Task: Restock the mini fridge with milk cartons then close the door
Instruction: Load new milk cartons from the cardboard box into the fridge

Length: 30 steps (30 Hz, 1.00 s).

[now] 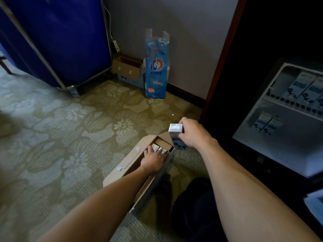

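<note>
Over box's [132, 160] far corner, gripping milk carton [175, 128] with right hand [194, 134], touching boxed cartons [164, 151] with left hand [153, 158], fingers straight; mini fridge [288, 152] part-stocked, unclosed.

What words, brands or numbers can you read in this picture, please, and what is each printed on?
Nothing can be read with certainty.
On the blue pack: a round logo and print, too blurred.
On the milk carton in the right hand: label and print, too small.
On the cartons in the mini fridge: dark print, blurred.
</note>
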Tool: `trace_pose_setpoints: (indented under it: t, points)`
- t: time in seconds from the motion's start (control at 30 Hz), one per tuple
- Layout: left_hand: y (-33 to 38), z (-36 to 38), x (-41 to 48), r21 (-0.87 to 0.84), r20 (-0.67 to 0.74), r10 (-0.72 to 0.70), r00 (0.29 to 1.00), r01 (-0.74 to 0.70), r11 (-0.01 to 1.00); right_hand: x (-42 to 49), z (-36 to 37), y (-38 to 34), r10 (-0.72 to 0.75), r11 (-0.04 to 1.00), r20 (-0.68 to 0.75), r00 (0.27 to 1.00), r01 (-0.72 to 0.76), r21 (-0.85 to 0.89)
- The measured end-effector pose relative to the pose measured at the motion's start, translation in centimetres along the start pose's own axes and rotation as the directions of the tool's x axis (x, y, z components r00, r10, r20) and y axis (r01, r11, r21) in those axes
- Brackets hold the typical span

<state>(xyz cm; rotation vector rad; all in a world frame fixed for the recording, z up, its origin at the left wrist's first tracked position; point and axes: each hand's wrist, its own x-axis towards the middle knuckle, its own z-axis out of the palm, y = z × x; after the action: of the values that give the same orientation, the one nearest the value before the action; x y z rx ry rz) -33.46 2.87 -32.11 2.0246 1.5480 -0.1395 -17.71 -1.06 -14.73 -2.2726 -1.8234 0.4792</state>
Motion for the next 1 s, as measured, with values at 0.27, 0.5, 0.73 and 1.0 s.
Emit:
trace_pose_setpoints:
  t: [0.27, 0.5, 0.73, 1.0]
  points:
    - [-1.3, 3.1, -1.8, -0.222, -0.081, -0.046, 0.996, 0.027, 0.975, 0.3, 0.3, -0.5, -0.029, 0.999, -0.021, 0.999, 0.030, 0.020]
    - [-2.5, 2.4, -1.9, -0.389, -0.118, -0.073, 0.990, 0.022, 0.921, 0.1, 0.6, -1.6, -0.060, 0.997, 0.030, 0.998, 0.058, 0.040]
    - [-1.5, 2.4, -1.8, -0.532, -0.008, -0.225, 0.974, 0.187, 0.826, -0.3, 0.7, -1.4, -0.055, 0.998, 0.019, 0.998, 0.055, 0.003]
    - [-1.6, 2.8, -2.3, -0.490, -0.050, -0.171, 0.984, 0.125, 0.862, -0.2, 0.6, -1.5, -0.079, 0.997, 0.004, 0.997, 0.079, 0.008]
